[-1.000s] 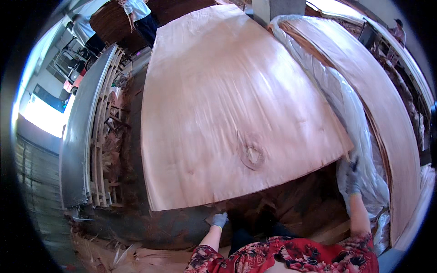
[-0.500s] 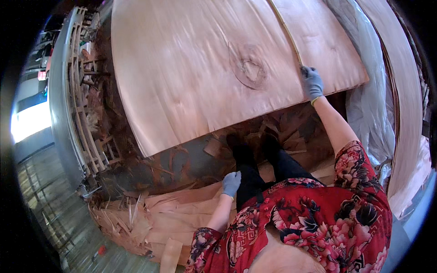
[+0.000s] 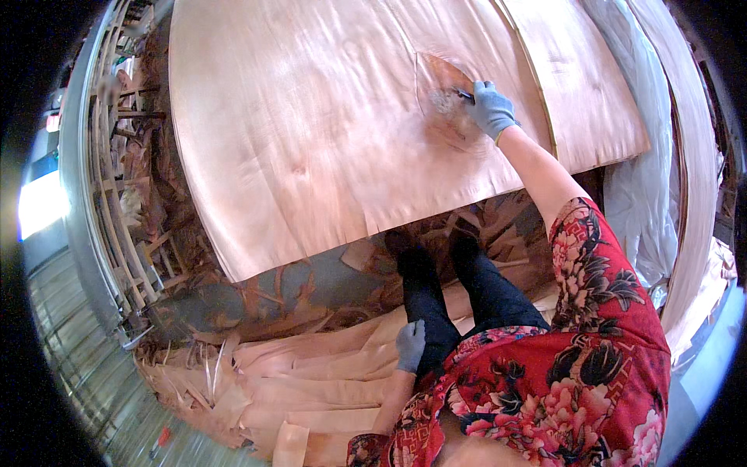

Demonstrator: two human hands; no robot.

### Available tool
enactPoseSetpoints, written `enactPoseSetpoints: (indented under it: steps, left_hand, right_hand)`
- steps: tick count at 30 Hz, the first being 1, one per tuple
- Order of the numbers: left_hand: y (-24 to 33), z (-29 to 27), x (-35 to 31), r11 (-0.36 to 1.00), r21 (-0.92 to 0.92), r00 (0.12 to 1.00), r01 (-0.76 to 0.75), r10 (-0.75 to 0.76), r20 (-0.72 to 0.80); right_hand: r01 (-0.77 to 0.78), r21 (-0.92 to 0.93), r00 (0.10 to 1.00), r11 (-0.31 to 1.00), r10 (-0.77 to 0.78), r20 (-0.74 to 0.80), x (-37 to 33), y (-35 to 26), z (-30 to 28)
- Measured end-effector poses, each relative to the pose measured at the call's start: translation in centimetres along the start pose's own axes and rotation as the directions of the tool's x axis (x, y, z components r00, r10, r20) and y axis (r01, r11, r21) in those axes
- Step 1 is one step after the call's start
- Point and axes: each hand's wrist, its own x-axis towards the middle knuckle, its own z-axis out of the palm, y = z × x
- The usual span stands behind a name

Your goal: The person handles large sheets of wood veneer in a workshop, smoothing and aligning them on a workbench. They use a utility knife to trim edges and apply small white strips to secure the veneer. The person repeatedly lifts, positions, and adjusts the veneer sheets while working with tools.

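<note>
A large pale wood veneer sheet (image 3: 311,132) lies on top in front of me. My right hand (image 3: 493,111), in a grey glove, is closed on a small dark tool (image 3: 464,95) whose kind I cannot make out. It is over a rough knot area (image 3: 447,105) of the sheet, with a brown patch along its upper edge. To the right of that hand, a thin wooden strip (image 3: 537,74) runs lengthwise across the veneer. My left hand (image 3: 410,346), also gloved, hangs closed beside my left thigh; whatever it may hold is hidden.
Torn veneer scraps (image 3: 311,373) cover the floor around my feet and behind them. Clear plastic film (image 3: 642,187) hangs at the right beside another veneer stack (image 3: 692,179). On the left stands a slatted rack (image 3: 128,226) with loose scraps.
My right hand has left the wooden strip's end and moved left to the knot area, where a dark tool now shows. My left hand is slightly lower, still closed.
</note>
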Motion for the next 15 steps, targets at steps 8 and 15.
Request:
enactPoseSetpoints:
  steps: [8, 15]
  left_hand:
    - [-1.2, -0.5, 0.9, 0.984, 0.083, 0.987, -0.159, 0.161, -0.011]
    - [3.1, -3.8, 3.7, 0.954, 0.119, 0.961, -0.276, 0.272, 0.050]
  right_hand:
    - [-0.152, 0.738, 0.953, 0.658, 0.296, -0.068, -0.2, 1.9, 0.5]
    - [-0.229, 0.970, 0.799, 0.084, 0.585, 0.138, -6.4, 4.5, -2.1]
